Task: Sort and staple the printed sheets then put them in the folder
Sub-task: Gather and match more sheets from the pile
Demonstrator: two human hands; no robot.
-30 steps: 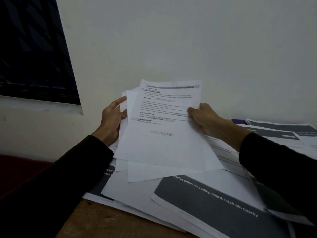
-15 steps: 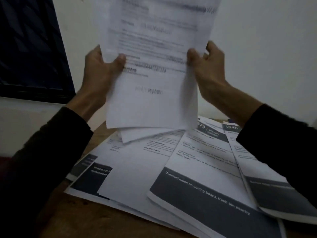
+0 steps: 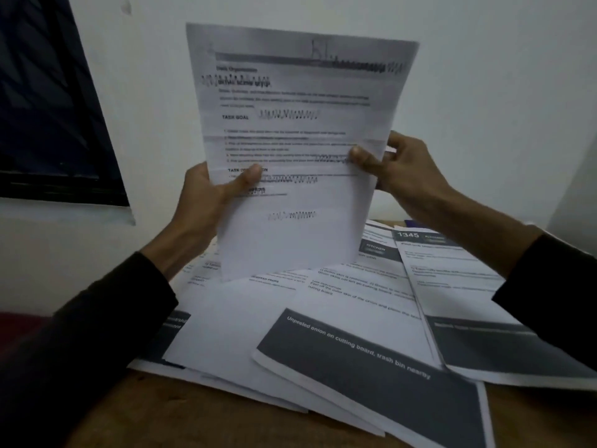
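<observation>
Head view: stack [image 3: 290,176] now up off the table [image 3: 193,412], upright and squared, where a second ago it sat low and fanned. Left hand [image 3: 206,202] and right hand [image 3: 397,169] each pinch a side edge, thumbs in front. Loose sheets [image 3: 339,334] below. Sorting likely under way; stapler, folder unseen.

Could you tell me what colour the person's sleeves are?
Black sleeves, seen best in the head view.

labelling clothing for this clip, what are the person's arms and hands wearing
Both arms are in long dark, near-black sleeves that end at the wrists. The left hand and right hand are bare: no gloves, rings or watch show. The dim light hides any sleeve markings.
</observation>
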